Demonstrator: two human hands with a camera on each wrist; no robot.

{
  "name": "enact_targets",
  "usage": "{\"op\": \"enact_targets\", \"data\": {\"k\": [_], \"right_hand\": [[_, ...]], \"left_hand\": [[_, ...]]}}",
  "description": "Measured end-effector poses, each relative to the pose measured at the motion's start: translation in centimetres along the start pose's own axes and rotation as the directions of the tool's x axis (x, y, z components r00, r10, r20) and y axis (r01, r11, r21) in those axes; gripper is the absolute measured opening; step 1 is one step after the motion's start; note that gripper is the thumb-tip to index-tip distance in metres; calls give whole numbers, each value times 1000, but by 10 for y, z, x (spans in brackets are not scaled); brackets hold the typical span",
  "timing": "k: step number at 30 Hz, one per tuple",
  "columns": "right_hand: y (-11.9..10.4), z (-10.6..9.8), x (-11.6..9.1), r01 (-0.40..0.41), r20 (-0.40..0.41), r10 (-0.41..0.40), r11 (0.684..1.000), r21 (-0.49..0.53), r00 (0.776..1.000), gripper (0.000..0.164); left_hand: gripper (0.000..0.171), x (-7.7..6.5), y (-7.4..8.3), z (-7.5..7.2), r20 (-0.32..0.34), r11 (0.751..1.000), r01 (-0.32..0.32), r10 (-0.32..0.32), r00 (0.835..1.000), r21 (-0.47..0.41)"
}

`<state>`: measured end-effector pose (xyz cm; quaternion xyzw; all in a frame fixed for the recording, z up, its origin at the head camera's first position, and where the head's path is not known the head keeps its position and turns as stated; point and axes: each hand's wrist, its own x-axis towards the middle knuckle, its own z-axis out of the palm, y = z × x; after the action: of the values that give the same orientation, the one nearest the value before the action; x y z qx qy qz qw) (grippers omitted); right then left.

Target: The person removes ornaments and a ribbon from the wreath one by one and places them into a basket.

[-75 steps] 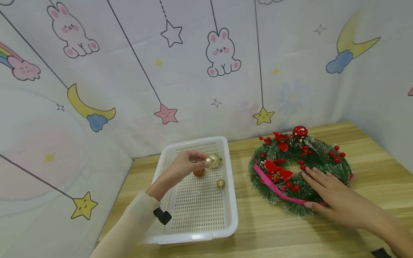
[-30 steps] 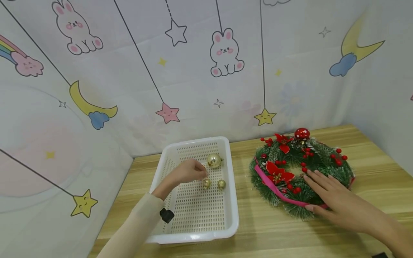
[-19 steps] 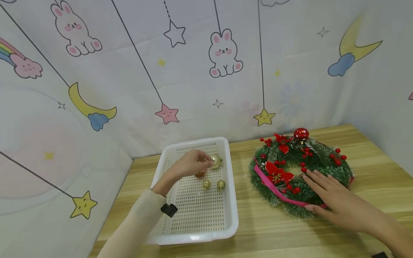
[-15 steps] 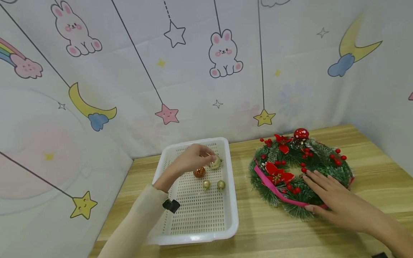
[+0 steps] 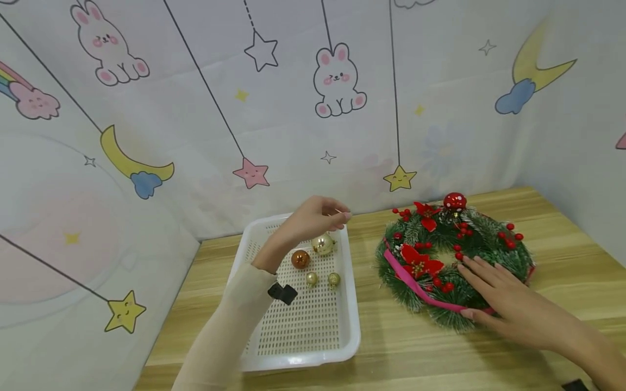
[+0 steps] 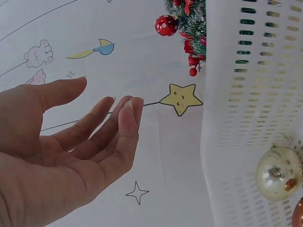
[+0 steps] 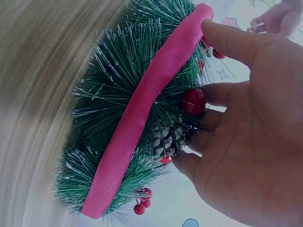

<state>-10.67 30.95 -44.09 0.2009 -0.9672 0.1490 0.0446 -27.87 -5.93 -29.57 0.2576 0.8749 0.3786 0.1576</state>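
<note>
My left hand (image 5: 313,221) is raised over the back right rim of the white plastic basket (image 5: 351,331), fingers loosely bent. In the left wrist view that hand (image 6: 85,146) holds nothing. Inside the basket lie a large pale gold bauble (image 5: 323,244), an orange bauble (image 5: 300,259) and two small gold baubles (image 5: 334,279) side by side. My right hand (image 5: 518,307) rests on the green Christmas wreath (image 5: 515,260), fingers extended. The right wrist view shows its thumb at the pink ribbon (image 7: 142,109) and its fingers beside a red ball (image 7: 193,101) and a pine cone (image 7: 166,139).
Red poinsettias (image 5: 421,262), berries and a spotted red mushroom (image 5: 455,201) decorate the wreath. Both basket and wreath sit on a wood-grain table (image 5: 391,347). A cloth (image 5: 303,119) printed with rabbits and stars hangs behind it.
The left hand held a small gold bauble, which now lies in the basket beside the other small one. It has since risen up and right, uncovering the orange bauble. The right hand stays put.
</note>
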Motion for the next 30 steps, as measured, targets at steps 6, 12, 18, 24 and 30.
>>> {"op": "enact_targets", "data": {"k": [6,12,18,24,30], "right_hand": [[-2,-2,1,-5,7,5,1000,2,1000,86],[-2,-2,0,17,-16,-18,999,-32,1000,86],[0,-1,0,32,-40,-34,998,-62,999,87],[-1,-2,0,24,-27,-25,999,-43,999,87],[-2,-4,1,4,-1,-4,1000,-14,1000,87]], "left_hand": [[40,15,15,0,7,997,-35,36,999,-73],[37,31,25,5,15,991,-43,45,999,-125],[35,47,32,13,27,984,-47,53,998,-172],[38,62,40,24,60,981,-42,54,997,-188],[43,78,45,35,83,976,-31,50,995,-214]]}}
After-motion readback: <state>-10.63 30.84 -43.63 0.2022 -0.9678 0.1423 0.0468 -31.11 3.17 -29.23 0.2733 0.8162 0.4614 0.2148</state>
